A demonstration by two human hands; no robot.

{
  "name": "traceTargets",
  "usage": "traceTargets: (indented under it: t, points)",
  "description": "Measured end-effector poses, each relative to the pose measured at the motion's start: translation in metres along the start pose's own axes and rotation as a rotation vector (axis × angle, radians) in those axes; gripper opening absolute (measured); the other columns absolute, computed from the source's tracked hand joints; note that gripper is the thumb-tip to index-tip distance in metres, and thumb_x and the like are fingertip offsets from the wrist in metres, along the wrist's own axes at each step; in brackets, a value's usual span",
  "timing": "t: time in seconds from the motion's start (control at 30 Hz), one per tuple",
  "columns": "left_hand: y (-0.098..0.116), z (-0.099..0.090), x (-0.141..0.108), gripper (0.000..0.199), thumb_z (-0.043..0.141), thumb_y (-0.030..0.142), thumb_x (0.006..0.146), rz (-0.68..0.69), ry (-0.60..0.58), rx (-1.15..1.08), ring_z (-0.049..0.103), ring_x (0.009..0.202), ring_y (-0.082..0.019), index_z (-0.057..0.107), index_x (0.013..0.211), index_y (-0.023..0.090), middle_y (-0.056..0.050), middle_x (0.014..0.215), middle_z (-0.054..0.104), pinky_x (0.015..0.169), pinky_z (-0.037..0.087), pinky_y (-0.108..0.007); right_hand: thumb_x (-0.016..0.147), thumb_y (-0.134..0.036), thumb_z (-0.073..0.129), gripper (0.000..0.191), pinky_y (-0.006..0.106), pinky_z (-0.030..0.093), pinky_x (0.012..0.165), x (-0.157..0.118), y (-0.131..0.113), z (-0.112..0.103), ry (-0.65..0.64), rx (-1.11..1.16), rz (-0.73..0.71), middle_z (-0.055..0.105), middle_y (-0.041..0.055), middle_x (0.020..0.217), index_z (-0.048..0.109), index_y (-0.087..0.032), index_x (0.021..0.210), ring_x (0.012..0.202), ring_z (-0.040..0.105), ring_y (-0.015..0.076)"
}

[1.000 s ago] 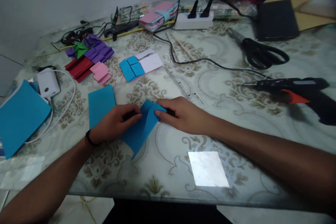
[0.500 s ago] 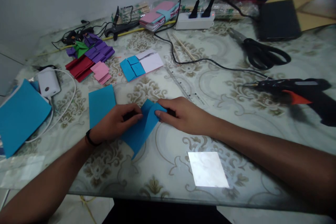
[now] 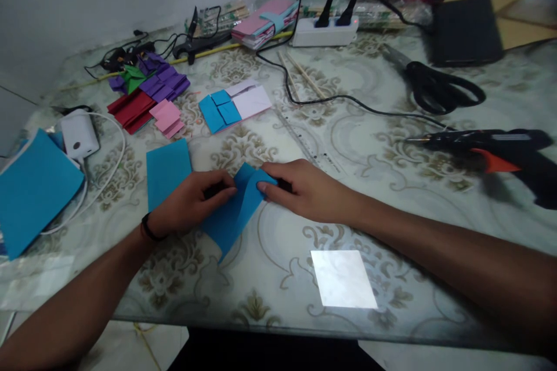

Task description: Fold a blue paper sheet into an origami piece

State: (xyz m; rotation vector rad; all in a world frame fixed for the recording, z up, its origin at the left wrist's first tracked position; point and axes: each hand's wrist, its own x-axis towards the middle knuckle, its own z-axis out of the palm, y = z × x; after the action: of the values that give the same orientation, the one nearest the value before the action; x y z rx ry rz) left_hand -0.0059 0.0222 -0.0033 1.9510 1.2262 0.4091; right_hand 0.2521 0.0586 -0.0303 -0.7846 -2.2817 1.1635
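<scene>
A sheet of blue paper (image 3: 237, 208), partly folded over along its length, is between my hands just above the table. My right hand (image 3: 300, 188) pinches its upper right edge between thumb and fingers. On the other side, my left hand (image 3: 202, 197) is closed on the paper's left part, its fingers curled and the fingertips partly hidden. A second blue paper piece (image 3: 169, 168) lies flat behind my left wrist. Beyond the hands lies a white card with folded blue pieces on it (image 3: 235, 105).
Folded purple paper (image 3: 165, 84), red paper (image 3: 133, 111) and pink paper (image 3: 166, 117) lie at the back left. Blue sheets (image 3: 39, 191) are at far left by a white device (image 3: 79, 134). Scissors (image 3: 444, 87), a glue gun (image 3: 487, 148) and a ruler (image 3: 304, 142) lie to the right.
</scene>
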Motion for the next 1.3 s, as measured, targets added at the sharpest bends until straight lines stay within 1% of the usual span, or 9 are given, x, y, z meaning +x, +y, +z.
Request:
traceTargets:
  t: [0.33, 0.53, 0.7, 0.9, 1.13, 1.3]
  points:
    - [0.0000, -0.0004, 0.0007, 0.025, 0.058, 0.037, 0.103, 0.024, -0.001, -0.008, 0.055, 0.069, -0.012, 0.066, 0.090, 0.017, 0.002, 0.077, 0.065, 0.062, 0.041, -0.024, 0.104, -0.037, 0.053, 0.032, 0.024, 0.033, 0.061, -0.0011, 0.0003, -0.0006, 0.006, -0.006, -0.007, 0.052, -0.0041, 0.065, 0.051, -0.019, 0.078, 0.059, 0.048, 0.0091]
    - [0.0002, -0.0005, 0.0009, 0.023, 0.059, 0.034, 0.102, 0.032, 0.004, -0.005, 0.054, 0.068, -0.012, 0.065, 0.089, 0.017, 0.002, 0.077, 0.064, 0.063, 0.042, -0.024, 0.104, -0.038, 0.052, 0.032, 0.024, 0.034, 0.063, -0.0010, 0.0001, -0.0012, -0.007, -0.019, 0.008, 0.055, -0.0028, 0.066, 0.052, -0.019, 0.079, 0.061, 0.049, 0.0104]
    - [0.0000, -0.0003, 0.0008, 0.024, 0.059, 0.036, 0.103, 0.030, 0.003, 0.000, 0.056, 0.070, -0.013, 0.066, 0.090, 0.017, 0.001, 0.079, 0.066, 0.064, 0.042, -0.024, 0.104, -0.039, 0.052, 0.031, 0.024, 0.035, 0.063, -0.0010, -0.0008, -0.0011, -0.018, -0.019, 0.019, 0.056, -0.0023, 0.067, 0.055, -0.019, 0.080, 0.062, 0.050, 0.0108]
    - [-0.0001, -0.0006, 0.0008, 0.024, 0.059, 0.035, 0.103, 0.033, 0.003, 0.006, 0.054, 0.069, -0.012, 0.065, 0.089, 0.017, 0.002, 0.078, 0.065, 0.065, 0.042, -0.024, 0.103, -0.038, 0.052, 0.031, 0.024, 0.035, 0.063, -0.0007, -0.0012, -0.0014, -0.013, -0.030, 0.023, 0.056, -0.0022, 0.066, 0.055, -0.018, 0.080, 0.061, 0.050, 0.0106]
    - [0.0004, -0.0004, 0.0007, 0.024, 0.058, 0.037, 0.103, 0.012, -0.001, -0.002, 0.056, 0.071, -0.013, 0.066, 0.090, 0.017, 0.001, 0.080, 0.067, 0.065, 0.042, -0.024, 0.103, -0.037, 0.052, 0.031, 0.025, 0.034, 0.063, -0.0013, -0.0014, -0.0012, -0.007, -0.028, 0.022, 0.056, -0.0025, 0.066, 0.053, -0.019, 0.079, 0.061, 0.050, 0.0107]
    - [-0.0005, -0.0006, 0.0005, 0.022, 0.060, 0.034, 0.103, 0.031, -0.001, -0.015, 0.056, 0.070, -0.012, 0.067, 0.090, 0.017, 0.002, 0.080, 0.066, 0.064, 0.041, -0.024, 0.104, -0.038, 0.052, 0.031, 0.025, 0.034, 0.063, -0.0014, -0.0014, -0.0012, -0.015, -0.029, 0.032, 0.057, -0.0020, 0.066, 0.054, -0.019, 0.080, 0.062, 0.051, 0.0109]
